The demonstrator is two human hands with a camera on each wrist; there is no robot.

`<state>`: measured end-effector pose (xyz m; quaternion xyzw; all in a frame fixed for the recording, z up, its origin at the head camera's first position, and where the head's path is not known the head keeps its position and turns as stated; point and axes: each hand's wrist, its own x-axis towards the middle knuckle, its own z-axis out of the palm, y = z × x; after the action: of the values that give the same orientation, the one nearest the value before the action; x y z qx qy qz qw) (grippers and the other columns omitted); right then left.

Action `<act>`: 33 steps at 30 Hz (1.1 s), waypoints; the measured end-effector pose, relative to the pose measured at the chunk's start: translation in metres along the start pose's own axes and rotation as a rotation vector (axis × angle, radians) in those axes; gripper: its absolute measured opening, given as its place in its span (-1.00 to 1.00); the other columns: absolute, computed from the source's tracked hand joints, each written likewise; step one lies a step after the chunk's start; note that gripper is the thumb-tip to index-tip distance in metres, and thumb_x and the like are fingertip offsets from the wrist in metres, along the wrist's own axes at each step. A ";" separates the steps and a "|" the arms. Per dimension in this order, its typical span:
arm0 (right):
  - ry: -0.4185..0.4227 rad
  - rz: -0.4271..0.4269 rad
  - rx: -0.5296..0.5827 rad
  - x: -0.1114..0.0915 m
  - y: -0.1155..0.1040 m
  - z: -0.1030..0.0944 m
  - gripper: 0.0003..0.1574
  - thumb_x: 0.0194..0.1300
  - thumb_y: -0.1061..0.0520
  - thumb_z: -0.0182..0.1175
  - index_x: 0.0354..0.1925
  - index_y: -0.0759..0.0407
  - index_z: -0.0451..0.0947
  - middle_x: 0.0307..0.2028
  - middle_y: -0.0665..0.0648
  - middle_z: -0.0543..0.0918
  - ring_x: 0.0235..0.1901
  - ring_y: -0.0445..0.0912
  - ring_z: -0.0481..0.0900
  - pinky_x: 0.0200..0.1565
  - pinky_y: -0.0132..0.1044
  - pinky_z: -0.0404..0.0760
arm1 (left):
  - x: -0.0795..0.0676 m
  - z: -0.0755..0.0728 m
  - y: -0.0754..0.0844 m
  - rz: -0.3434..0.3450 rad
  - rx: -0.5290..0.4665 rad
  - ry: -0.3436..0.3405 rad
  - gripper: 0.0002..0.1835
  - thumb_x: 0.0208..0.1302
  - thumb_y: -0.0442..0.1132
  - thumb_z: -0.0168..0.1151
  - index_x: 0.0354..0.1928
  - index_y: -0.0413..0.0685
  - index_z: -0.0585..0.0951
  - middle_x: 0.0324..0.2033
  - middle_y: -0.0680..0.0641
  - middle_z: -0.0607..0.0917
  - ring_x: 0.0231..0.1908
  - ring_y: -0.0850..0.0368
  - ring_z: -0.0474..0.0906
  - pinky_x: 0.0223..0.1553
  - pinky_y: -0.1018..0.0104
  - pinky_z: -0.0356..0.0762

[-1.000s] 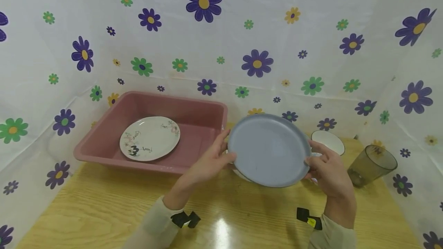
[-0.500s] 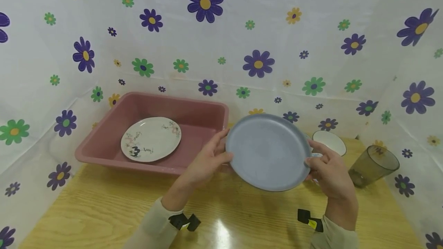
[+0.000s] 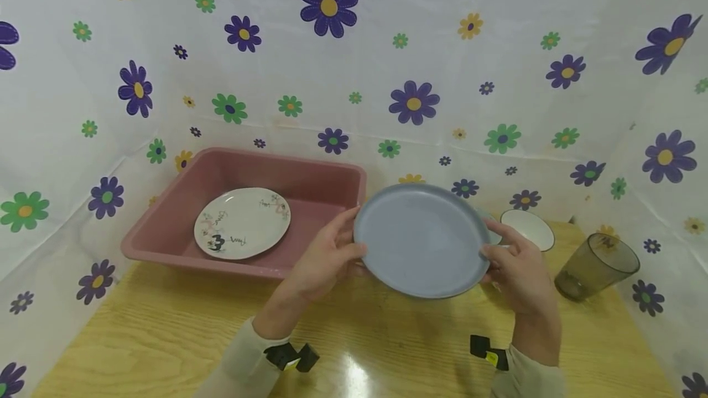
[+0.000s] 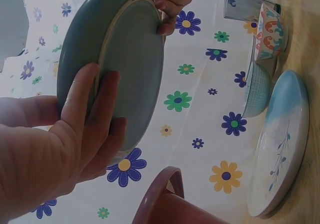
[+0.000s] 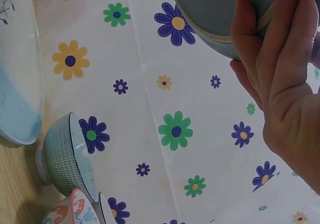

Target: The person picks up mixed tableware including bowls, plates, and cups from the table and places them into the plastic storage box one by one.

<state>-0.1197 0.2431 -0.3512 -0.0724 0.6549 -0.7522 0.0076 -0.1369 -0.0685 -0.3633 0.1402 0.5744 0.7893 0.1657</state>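
Observation:
A round blue-grey plate (image 3: pixel 420 241) is held up above the table, tilted so its top faces the head camera. My left hand (image 3: pixel 323 257) grips its left edge, thumb on the upper face. In the left wrist view the fingers (image 4: pixel 102 101) of that hand spread across the plate's underside. My right hand (image 3: pixel 517 269) pinches the opposite edge, thumb on top and fingers (image 5: pixel 275 38) beneath. Left of the hands stands a pink basin (image 3: pixel 332 214), with a white oval plate (image 3: pixel 243 224) with floral print lying in it.
Behind the held plate, a white plate with a blue end (image 4: pixel 280 144), a teal patterned bowl (image 5: pixel 65 154), and a red-and-blue patterned bowl (image 4: pixel 270 32) stand on the table. A white bowl (image 3: pixel 528 229) and a brown-tinted glass (image 3: pixel 597 266) are at the right. Flower-print sheeting (image 3: pixel 276 72) surrounds the table.
Both hands have shifted slightly left with the blue-grey plate between them. The basin and the other dishes stay where they were.

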 end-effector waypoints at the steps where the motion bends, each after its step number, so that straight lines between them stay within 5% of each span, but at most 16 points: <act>1: 0.004 0.006 0.005 0.000 0.000 0.001 -0.23 0.36 0.47 -0.04 0.43 0.60 -0.07 -0.55 0.06 0.73 -0.66 -0.18 0.64 -0.56 -0.42 0.63 | 0.000 0.000 0.000 -0.005 -0.008 0.007 -0.22 0.33 -0.52 0.00 0.54 -0.08 0.02 0.30 -0.41 0.38 -0.10 0.01 0.64 -0.23 0.22 0.70; 10: 0.000 0.010 0.099 0.003 0.002 0.013 -0.36 0.44 0.36 0.03 0.41 0.38 0.10 -0.52 0.13 0.73 -0.62 -0.12 0.69 -0.52 -0.38 0.67 | -0.004 -0.005 0.007 -0.018 -0.018 0.087 -0.20 0.29 -0.56 0.01 0.54 -0.10 0.02 0.33 -0.41 0.33 -0.14 -0.01 0.64 -0.31 0.27 0.70; 21: 0.008 -0.003 0.019 0.005 0.004 0.022 -0.34 0.52 0.20 0.02 0.46 0.35 0.11 -0.34 0.05 0.75 -0.53 -0.11 0.72 -0.46 -0.33 0.70 | -0.009 -0.007 0.018 0.039 0.011 0.152 -0.16 0.21 -0.60 0.04 0.53 -0.03 0.11 0.21 -0.47 0.44 -0.22 -0.05 0.68 -0.33 0.19 0.72; 29: -0.118 -0.165 0.137 0.005 0.013 0.024 -0.52 0.60 0.16 -0.16 0.37 0.26 0.33 -0.27 0.08 0.76 -0.45 -0.12 0.72 -0.45 -0.30 0.71 | -0.015 -0.009 0.023 0.062 0.021 0.160 -0.17 0.25 -0.58 0.03 0.54 -0.03 0.08 0.26 -0.42 0.41 -0.22 -0.04 0.68 -0.35 0.18 0.72; 33: -0.164 -0.175 0.170 0.009 0.017 0.026 -0.52 0.62 0.17 -0.23 0.36 0.20 0.37 -0.24 0.07 0.75 -0.40 -0.12 0.73 -0.43 -0.29 0.72 | -0.017 -0.010 0.023 0.071 0.018 0.183 -0.15 0.22 -0.59 0.02 0.55 -0.08 0.04 0.28 -0.43 0.40 -0.22 -0.03 0.68 -0.35 0.21 0.72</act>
<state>-0.1265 0.2145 -0.3634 -0.1898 0.5770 -0.7944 0.0016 -0.1284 -0.0907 -0.3445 0.0894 0.5890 0.7989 0.0833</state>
